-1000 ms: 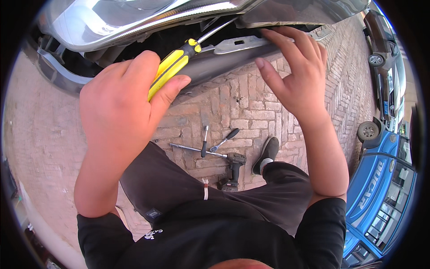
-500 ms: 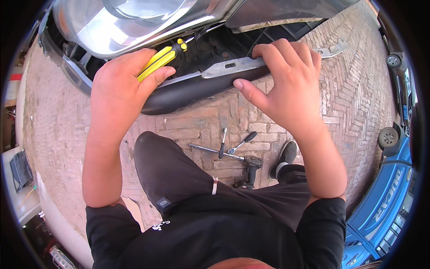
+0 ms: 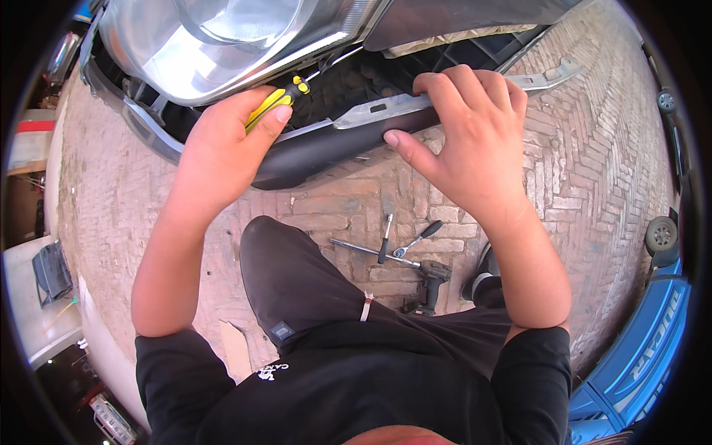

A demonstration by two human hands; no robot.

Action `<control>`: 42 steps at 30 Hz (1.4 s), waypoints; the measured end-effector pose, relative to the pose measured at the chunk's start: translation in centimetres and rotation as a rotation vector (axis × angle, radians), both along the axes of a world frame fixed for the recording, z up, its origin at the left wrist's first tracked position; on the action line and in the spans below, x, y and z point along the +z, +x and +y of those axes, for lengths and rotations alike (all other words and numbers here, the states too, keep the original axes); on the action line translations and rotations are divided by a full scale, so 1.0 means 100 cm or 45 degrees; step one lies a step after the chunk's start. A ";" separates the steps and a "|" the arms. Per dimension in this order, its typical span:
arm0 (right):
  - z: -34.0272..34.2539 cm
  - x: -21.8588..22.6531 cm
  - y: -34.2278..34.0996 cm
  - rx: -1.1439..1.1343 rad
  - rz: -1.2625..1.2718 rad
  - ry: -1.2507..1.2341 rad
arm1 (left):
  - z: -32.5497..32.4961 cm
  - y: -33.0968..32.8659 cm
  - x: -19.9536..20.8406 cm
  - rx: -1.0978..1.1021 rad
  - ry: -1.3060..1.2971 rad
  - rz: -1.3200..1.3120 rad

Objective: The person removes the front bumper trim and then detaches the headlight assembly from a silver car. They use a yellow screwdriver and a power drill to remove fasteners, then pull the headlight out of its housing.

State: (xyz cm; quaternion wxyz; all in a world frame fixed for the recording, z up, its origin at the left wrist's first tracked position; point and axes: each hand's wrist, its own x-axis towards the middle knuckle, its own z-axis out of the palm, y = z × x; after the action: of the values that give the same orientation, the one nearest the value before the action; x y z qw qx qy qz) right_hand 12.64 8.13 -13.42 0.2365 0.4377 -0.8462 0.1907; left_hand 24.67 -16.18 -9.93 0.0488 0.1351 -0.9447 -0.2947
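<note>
My left hand [image 3: 226,152] is closed round the yellow-and-black handle of a screwdriver [image 3: 279,99]. Its shaft points up and right, into the dark gap below a large clear headlight [image 3: 222,48]. My right hand [image 3: 475,137] grips the upper edge of a black car bumper [image 3: 334,150], fingers over the top and thumb on the outer face. A grey bracket strip [image 3: 374,111] runs along that edge, passing under my right fingers. The bumper stands apart from the headlight and the dark body panel [image 3: 445,22]. The screwdriver's tip cannot be made out clearly.
On the brick paving [image 3: 356,202] between my legs lie a cordless power driver [image 3: 432,282] with a long extension, a ratchet [image 3: 417,239] and a short black-handled tool [image 3: 385,241]. A blue vehicle [image 3: 638,348] stands at the right, and a cardboard piece [image 3: 235,348] lies by my left leg.
My left hand and the screwdriver have shifted slightly, the handle now lower and more covered by my fingers. My right hand keeps its hold on the bumper. The whole view has turned a little.
</note>
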 end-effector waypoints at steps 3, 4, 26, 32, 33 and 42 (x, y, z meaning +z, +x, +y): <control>0.000 -0.002 0.000 -0.008 -0.005 -0.015 | 0.012 0.002 -0.006 -0.049 -0.442 0.307; 0.000 -0.002 -0.001 -0.014 -0.003 -0.018 | 0.015 0.003 -0.008 -0.052 -0.539 0.326; 0.000 -0.008 -0.004 -0.002 -0.033 -0.148 | 0.025 -0.005 -0.013 -0.003 -0.902 0.368; 0.001 -0.006 0.001 -0.020 -0.100 -0.108 | 0.018 -0.005 0.005 0.104 -0.416 -0.005; 0.001 -0.006 0.000 -0.017 -0.079 -0.133 | 0.017 -0.005 0.006 0.087 -0.415 -0.028; 0.003 -0.012 -0.004 -0.013 -0.069 -0.154 | 0.014 -0.003 -0.006 -0.159 -0.772 0.262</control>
State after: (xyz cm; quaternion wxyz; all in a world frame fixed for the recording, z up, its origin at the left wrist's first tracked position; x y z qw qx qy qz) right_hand 12.19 8.43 -14.61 0.2407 0.4128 -0.8415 0.2521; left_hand 24.32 -14.79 -10.52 0.1638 0.0255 -0.9861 -0.0144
